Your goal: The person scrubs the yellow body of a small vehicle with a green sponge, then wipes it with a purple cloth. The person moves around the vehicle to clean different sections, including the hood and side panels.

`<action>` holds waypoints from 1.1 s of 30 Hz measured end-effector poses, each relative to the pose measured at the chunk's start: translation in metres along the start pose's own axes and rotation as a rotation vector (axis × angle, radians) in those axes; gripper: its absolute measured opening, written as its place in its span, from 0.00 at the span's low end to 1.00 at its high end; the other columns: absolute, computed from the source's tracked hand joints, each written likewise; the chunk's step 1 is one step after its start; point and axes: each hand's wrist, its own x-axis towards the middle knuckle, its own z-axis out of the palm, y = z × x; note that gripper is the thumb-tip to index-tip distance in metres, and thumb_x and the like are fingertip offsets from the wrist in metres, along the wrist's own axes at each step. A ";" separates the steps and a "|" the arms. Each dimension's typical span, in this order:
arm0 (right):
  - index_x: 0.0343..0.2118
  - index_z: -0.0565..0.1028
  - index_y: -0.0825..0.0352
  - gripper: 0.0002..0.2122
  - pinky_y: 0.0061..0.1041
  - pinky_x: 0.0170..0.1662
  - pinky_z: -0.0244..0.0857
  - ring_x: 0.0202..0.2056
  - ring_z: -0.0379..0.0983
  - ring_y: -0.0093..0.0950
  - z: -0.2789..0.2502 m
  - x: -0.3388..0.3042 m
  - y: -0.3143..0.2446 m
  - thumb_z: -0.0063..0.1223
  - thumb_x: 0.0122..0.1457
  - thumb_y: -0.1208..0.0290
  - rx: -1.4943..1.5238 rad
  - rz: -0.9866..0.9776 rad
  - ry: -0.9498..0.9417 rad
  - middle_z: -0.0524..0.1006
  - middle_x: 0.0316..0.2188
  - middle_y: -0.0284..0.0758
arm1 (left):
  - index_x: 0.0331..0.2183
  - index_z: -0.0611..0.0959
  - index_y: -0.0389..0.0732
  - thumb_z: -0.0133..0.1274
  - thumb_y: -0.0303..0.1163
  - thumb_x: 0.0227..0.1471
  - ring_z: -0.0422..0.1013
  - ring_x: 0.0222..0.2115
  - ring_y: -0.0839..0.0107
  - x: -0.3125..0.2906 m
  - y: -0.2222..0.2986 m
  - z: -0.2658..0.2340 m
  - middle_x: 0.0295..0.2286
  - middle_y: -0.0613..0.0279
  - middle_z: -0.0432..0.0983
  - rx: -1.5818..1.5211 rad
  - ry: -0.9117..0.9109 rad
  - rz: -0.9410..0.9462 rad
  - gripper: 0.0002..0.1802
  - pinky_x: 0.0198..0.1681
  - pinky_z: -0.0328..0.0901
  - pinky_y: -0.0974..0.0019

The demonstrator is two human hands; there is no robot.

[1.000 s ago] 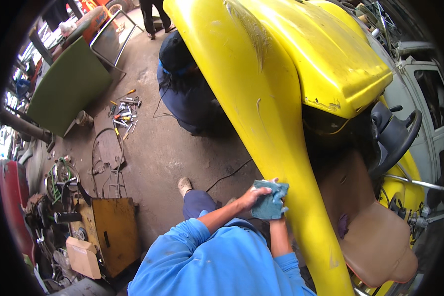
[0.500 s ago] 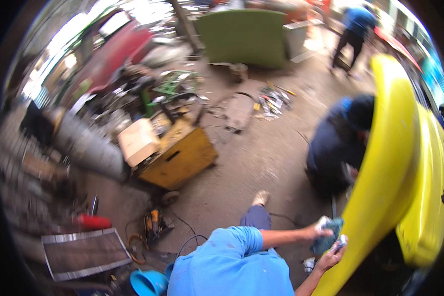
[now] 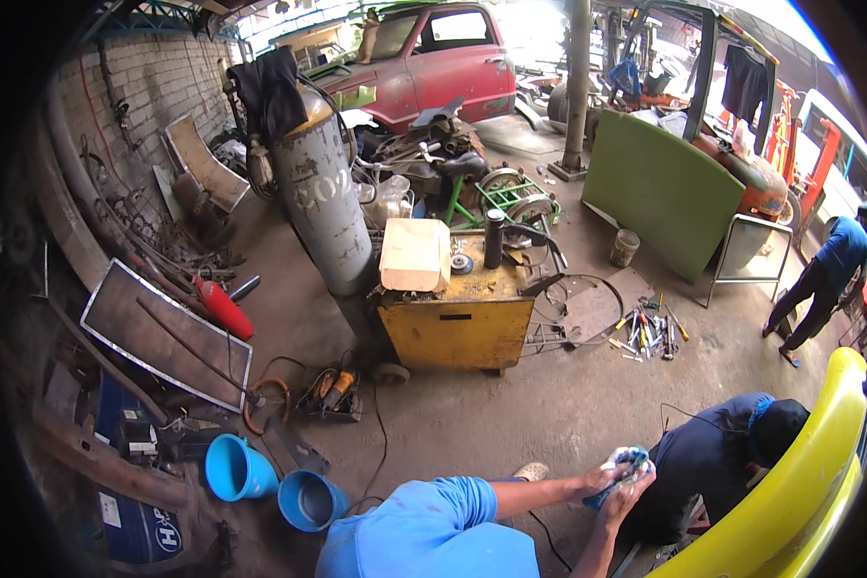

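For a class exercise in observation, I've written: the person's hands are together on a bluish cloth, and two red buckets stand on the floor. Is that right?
Not quite: the two buckets are blue, not red, as the head view shows. They do stand on the floor, and the left hand and right hand are together on a bluish cloth.

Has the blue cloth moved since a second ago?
Yes: judged against the yellow fender, the blue cloth has moved left, away from it.
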 end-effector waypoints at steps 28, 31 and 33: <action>0.52 0.57 0.75 0.21 0.43 0.47 0.59 0.46 0.64 0.53 -0.235 -0.363 -0.034 0.39 0.62 0.64 -1.148 1.044 1.366 0.66 0.45 0.57 | 0.39 0.67 0.37 0.54 0.27 0.39 0.60 0.40 0.47 -0.083 -0.167 0.311 0.37 0.45 0.60 0.507 -0.027 -0.030 0.22 0.45 0.54 0.44; 0.50 0.59 0.75 0.20 0.44 0.46 0.59 0.45 0.64 0.52 -0.213 -0.378 -0.012 0.37 0.62 0.64 -1.424 1.078 1.171 0.66 0.44 0.55 | 0.39 0.68 0.38 0.54 0.28 0.39 0.61 0.41 0.45 -0.049 -0.165 0.306 0.37 0.45 0.62 0.386 -0.023 0.045 0.21 0.47 0.53 0.43; 0.49 0.60 0.75 0.19 0.45 0.45 0.58 0.44 0.64 0.51 -0.209 -0.382 0.000 0.38 0.61 0.64 -1.511 1.088 1.215 0.67 0.43 0.54 | 0.41 0.68 0.38 0.53 0.29 0.39 0.61 0.43 0.44 0.027 -0.157 0.315 0.39 0.44 0.66 0.406 0.054 0.315 0.23 0.49 0.53 0.41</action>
